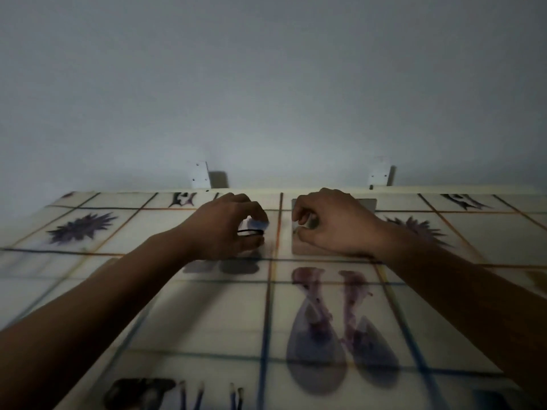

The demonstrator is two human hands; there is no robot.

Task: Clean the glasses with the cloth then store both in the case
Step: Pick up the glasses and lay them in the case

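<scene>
The glasses (250,231) show only as a thin dark line of frame, tucked inside my left hand (225,229) just above the counter (207,315). The fingers of that hand are curled round them, and a pale blue piece (257,224) sits under the fingertips right against the frame. It may be a lens or a fold of cloth; the picture is too dim and smeared for me to tell.

Just beside it, across a seam in the counter's pattern, my right hand (334,226) lies on a flat square (305,250) of grey-brown stuff. Its heel rests on the square and its fingers are curled under, with thumb and forefinger seeming to pinch the square near its left edge. I cannot say whether this square is the cloth spread out or a flat case. I see no other case.

I judge this to be early in the task: the glasses are gripped, wiping is either just starting or about to, and nothing is stored yet.

The next move, as I read it, calls for lifting the square cleanly off the counter with the right hand, bringing it to the left hand, and keeping the left grip on the frame, not the lens.

Beyond the hands, two small brackets (199,175) stand on the pale wall (266,84) at the counter's far edge.
</scene>
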